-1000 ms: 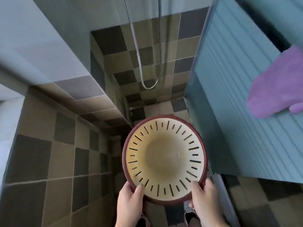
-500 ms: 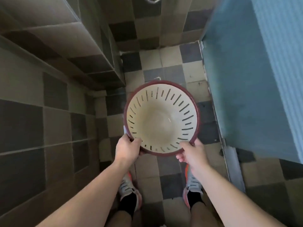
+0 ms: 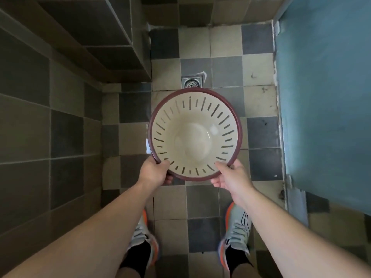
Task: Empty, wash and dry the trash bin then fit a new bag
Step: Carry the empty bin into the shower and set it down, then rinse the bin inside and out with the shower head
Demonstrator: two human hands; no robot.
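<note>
Holding trash bin above checkered floor, mouth up, w/ both hands clamped on near rim: left hand, right hand. I see floor drain just beyond bin.

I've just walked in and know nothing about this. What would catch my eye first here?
First, the round cream trash bin with its dark red rim and slotted sides, held mid-frame over the checkered tile floor, empty inside. The left hand and right hand grip its near rim. Just beyond it sits a metal floor drain, and a blue door fills the right side.
</note>
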